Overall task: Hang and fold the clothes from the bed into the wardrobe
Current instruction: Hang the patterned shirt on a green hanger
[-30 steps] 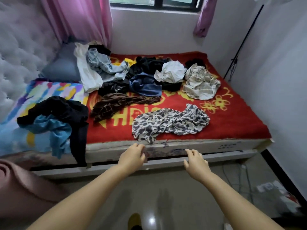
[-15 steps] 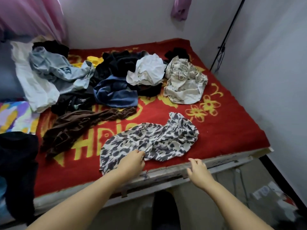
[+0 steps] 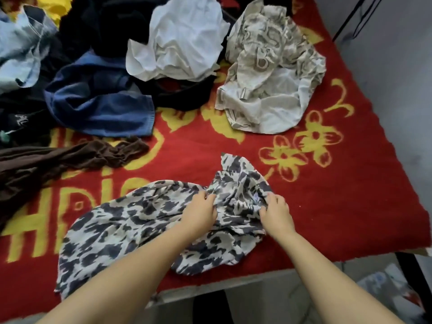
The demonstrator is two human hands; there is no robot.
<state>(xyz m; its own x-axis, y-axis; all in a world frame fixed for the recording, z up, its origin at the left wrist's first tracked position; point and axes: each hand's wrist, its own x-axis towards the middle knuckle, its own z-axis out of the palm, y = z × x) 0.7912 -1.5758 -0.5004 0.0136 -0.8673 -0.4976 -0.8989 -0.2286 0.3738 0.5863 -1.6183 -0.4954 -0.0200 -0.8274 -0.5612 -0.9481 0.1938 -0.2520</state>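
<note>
Hands both bunched into leopard-print garment at near edge of bed — left hand and right hand fingers curled, pinching folds. Fabric looks thin, floppy, light — probably slides easily. Better grabbing shoulders or hem, not the crumpled middle.
</note>
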